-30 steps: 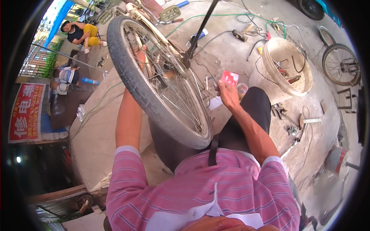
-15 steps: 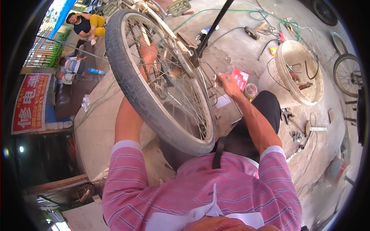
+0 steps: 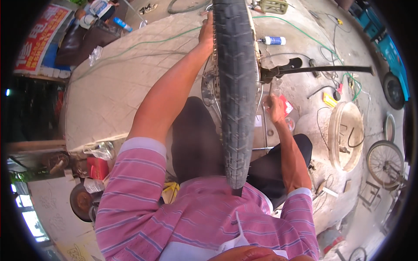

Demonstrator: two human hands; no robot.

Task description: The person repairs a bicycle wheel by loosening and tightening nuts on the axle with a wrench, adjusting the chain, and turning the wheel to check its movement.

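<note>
**Bicycle wheel (image 3: 236, 95) turned edge-on over a lap**

Its tyre upright, the wheel stands before a person in a striped pink shirt (image 3: 204, 209). The left hand (image 3: 207, 34) meets its far side, finger grip unclear; the right hand (image 3: 275, 108) curls its fingers below the kickstand (image 3: 331, 69), any pinch indiscernible. Nearby are a red packet (image 3: 287, 105) and a pale bucket (image 3: 320, 139).
</note>
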